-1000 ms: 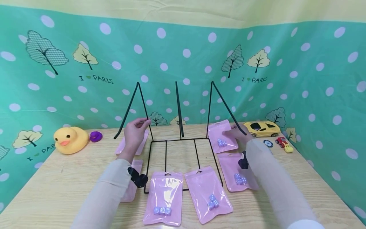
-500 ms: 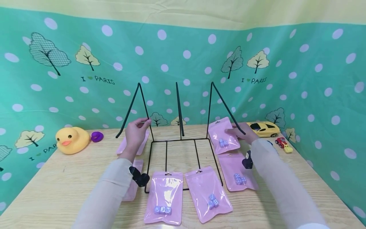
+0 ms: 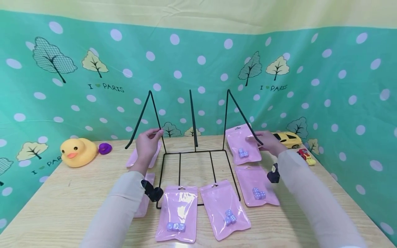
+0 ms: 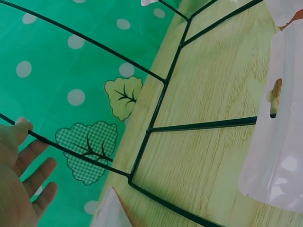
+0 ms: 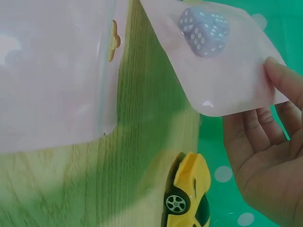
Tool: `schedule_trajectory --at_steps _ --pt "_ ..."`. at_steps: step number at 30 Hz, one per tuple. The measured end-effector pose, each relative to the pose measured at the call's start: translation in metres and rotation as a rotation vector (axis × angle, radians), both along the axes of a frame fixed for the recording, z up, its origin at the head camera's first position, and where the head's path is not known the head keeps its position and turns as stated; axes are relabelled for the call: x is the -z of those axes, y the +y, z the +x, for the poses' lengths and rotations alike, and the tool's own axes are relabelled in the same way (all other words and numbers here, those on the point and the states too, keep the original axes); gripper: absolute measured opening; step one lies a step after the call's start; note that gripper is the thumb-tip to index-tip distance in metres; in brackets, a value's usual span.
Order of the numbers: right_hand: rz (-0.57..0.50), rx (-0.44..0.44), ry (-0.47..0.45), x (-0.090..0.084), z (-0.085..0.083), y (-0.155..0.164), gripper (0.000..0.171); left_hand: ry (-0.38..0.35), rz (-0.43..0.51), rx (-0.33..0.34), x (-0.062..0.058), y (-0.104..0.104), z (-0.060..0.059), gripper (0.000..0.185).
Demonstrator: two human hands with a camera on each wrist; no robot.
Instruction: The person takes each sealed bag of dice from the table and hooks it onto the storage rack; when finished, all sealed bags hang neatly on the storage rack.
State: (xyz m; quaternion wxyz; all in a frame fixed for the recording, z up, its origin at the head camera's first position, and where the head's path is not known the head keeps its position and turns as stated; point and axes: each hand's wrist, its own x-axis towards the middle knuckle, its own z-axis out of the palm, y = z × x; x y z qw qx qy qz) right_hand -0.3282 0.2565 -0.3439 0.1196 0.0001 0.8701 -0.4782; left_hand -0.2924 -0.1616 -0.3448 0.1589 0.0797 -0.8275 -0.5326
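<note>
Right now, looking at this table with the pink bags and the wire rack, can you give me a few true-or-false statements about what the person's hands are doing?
1. The left hand touches the wire rack. True.
2. The right hand holds a pink bag with dice inside. True.
3. The yellow duck sits in the right hand. False: it stands on the table, far left.
4. The toy car is blue. False: it is yellow.
5. Every pink bag hangs on the rack. False: several lie flat on the table.
</note>
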Motion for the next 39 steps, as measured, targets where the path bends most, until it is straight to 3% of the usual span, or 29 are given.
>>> schedule_trajectory --at_steps 20,32,39 --pt "-0.024 0.012 0.062 -0.019 0.024 0.006 0.049 -0.01 0.003 -0.007 0.001 -0.001 0.002 0.036" --pt "-0.052 -0.078 0.174 -0.029 0.058 0.005 0.048 -0.008 0.024 -0.022 0.002 0.001 0.003 0.035" --pt "-0.042 -0.133 0.186 -0.034 0.082 0.003 0.051 -0.011 0.034 -0.021 0.003 0.003 0.002 0.036"
